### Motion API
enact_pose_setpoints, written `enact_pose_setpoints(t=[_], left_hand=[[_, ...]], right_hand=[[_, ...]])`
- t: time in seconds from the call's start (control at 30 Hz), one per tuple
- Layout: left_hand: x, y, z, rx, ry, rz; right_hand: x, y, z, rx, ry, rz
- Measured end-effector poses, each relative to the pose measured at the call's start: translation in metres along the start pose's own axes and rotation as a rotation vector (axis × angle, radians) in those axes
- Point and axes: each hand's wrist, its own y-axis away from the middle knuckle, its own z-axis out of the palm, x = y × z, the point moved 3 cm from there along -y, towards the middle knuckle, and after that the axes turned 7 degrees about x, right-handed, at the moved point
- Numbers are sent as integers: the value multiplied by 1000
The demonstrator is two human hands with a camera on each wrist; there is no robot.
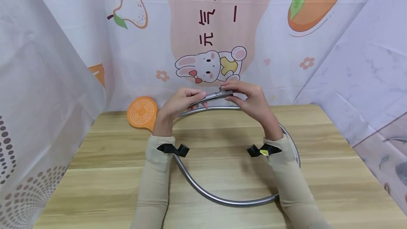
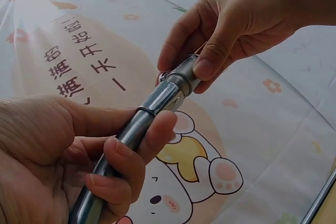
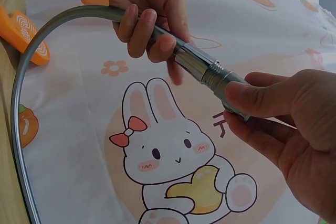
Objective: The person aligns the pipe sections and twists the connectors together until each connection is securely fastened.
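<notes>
Above the table's back edge, my left hand (image 1: 178, 104) grips the metal end of a silver shower hose (image 1: 235, 203), fingers wrapped around it. My right hand (image 1: 252, 101) pinches a short grey metal fitting (image 2: 185, 71) between thumb and fingers. The fitting and the hose's smooth connector (image 3: 195, 65) stand end to end in one line, with screw thread showing between them. In the right wrist view, the hose curves away behind my left hand. My right fingers partly cover the fitting.
An orange shower head (image 1: 142, 112) lies at the table's back left, beside my left wrist. The hose forms a wide loop across the wooden table (image 1: 222, 172), passing under both forearms. A printed cloth (image 1: 133, 56) with a rabbit hangs right behind the hands.
</notes>
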Motion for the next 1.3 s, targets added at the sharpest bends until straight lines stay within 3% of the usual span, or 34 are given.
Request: enact_pose_setpoints(t=[0.23, 0.63, 1.3], left_hand=[[-1, 1, 1, 4, -59, -10], [0, 0, 4, 25, -12, -35], [3, 2, 6, 22, 50, 43]], right_hand=[[-3, 1, 0, -15, 23, 15], [-6, 1, -3, 0, 35, 12], [-8, 1, -4, -6, 39, 14]])
